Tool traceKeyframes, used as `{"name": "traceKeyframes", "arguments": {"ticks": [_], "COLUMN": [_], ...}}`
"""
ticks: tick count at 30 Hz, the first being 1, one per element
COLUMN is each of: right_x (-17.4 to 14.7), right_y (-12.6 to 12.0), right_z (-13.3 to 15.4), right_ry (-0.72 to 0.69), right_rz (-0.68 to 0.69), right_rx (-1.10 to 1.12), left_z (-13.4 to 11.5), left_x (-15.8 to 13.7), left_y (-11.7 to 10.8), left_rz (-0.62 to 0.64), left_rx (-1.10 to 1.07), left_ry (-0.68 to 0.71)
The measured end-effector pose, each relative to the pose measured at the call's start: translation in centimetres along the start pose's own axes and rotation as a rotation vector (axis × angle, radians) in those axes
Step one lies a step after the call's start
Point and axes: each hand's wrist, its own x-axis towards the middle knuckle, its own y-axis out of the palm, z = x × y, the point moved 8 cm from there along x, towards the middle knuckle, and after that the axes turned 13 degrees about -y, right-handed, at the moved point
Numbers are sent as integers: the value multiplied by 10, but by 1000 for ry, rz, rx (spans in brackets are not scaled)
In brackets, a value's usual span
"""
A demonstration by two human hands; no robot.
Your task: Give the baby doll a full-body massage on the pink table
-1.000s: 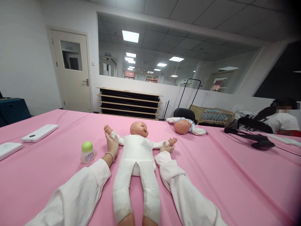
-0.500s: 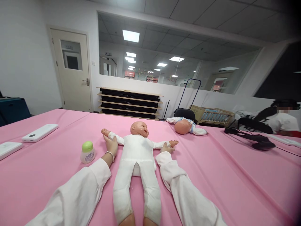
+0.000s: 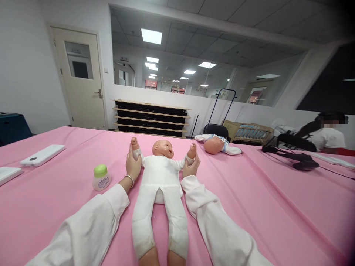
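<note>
A baby doll (image 3: 161, 173) with a white cloth body lies on its back on the pink-covered table (image 3: 244, 207), its head away from me and turned to the right. My left hand (image 3: 133, 165) is closed around the doll's arm on the left, just below its plastic hand. On the other side, my right hand (image 3: 191, 167) grips the opposite arm near the wrist. Both doll arms are bent upward, with the little hands raised. Left of my left wrist stands a small jar (image 3: 101, 178) with a green lid.
A second doll (image 3: 215, 145) lies at the table's far edge. White box-shaped devices (image 3: 43, 155) rest at the left. Black straps (image 3: 291, 159) with a cable lie at the right, near a seated person (image 3: 328, 136). Stacked boards (image 3: 151, 116) stand beyond the table.
My hands have lifted the doll's arms from stretched out sideways to raised and drawn inward. The view has shifted slightly.
</note>
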Motion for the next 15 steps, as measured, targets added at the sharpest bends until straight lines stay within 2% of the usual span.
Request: {"name": "traceKeyframes", "arguments": {"ticks": [2,4,7,11,15], "right_x": [-2,-5,-9,-7,-9], "right_y": [13,34,52,54,51], "right_z": [15,35,56,63,61], "right_ry": [-83,-153,-129,-68,-111], "right_rz": [136,360,557,596,592], "right_rx": [61,184,331,364,318], "left_z": [-19,-34,-42,-39,-39], "left_x": [-9,-21,-37,-40,-39], "left_y": [6,19,36,43,43], "left_rz": [45,125,209,213,224], "left_rx": [151,328,512,562,523], "left_ry": [145,323,512,562,564]}}
